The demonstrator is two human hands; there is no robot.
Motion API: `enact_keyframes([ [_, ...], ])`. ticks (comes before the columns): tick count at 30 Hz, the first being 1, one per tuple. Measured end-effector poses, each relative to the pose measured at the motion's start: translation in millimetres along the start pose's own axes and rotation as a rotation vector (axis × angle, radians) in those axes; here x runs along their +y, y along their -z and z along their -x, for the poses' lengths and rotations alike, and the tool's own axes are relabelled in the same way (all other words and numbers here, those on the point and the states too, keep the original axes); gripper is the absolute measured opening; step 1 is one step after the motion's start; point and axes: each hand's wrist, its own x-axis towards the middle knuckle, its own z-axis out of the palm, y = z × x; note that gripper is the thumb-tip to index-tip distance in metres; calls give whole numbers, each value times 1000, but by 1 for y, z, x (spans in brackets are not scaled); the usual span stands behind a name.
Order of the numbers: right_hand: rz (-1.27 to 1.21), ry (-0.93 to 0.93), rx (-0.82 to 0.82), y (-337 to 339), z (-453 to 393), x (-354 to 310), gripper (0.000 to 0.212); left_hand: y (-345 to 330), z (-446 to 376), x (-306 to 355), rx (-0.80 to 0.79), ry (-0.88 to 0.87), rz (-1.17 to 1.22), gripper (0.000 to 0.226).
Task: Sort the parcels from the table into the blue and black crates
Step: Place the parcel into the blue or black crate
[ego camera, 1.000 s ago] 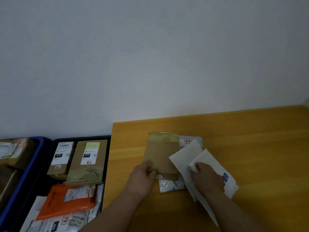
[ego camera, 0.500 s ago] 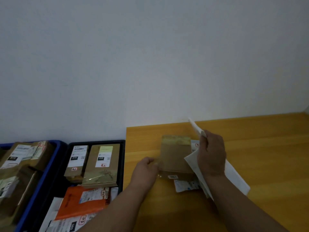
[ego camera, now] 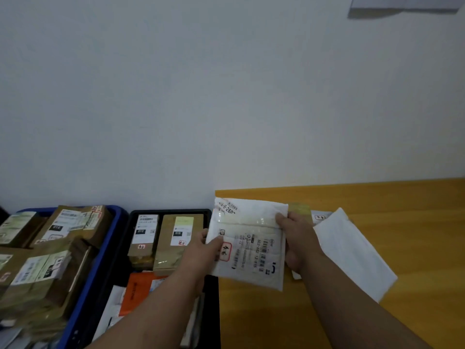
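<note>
A white mailer parcel (ego camera: 249,244) with a printed label and a red stamp is held label-up over the table's left edge. My left hand (ego camera: 203,250) grips its left side and my right hand (ego camera: 298,239) grips its right side. Behind it a brown parcel (ego camera: 299,207) peeks out on the wooden table (ego camera: 377,197), and another white envelope (ego camera: 352,250) lies to the right. The black crate (ego camera: 171,211) beside the table holds brown boxes and an orange mailer (ego camera: 137,290). The blue crate (ego camera: 118,217) at the left is stacked with brown boxes.
A pale wall fills the upper view. A small white labelled parcel (ego camera: 320,216) lies partly under the white envelope. The crates stand side by side below the table's left edge.
My right hand lifted a white parcel off the pile and turned it label-up; my left hand let go of the brown parcel and took the white one's left side. The view swung left.
</note>
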Motion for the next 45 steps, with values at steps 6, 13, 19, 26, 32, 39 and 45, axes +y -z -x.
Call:
enact_keyframes([
  [6,-85,-41,-15,-12,3,18,17,22,-4,-8,68,48,39,10],
  [13,46,-62,-53,-5,4,35,19,21,1,-9,117,58,97,14],
  [19,90,-114,-96,2,-10,33,18,10,10,-10,155,72,165,14],
  [26,221,-118,-180,3,-17,31,17,3,15,-12,239,85,286,14],
  [32,299,-125,-214,-2,-23,37,15,7,16,-24,282,107,337,12],
  [39,414,-136,-284,-26,-15,49,19,34,17,-39,324,123,366,5],
  [45,591,-188,-296,-64,-11,73,71,77,-4,-61,411,64,169,33],
])
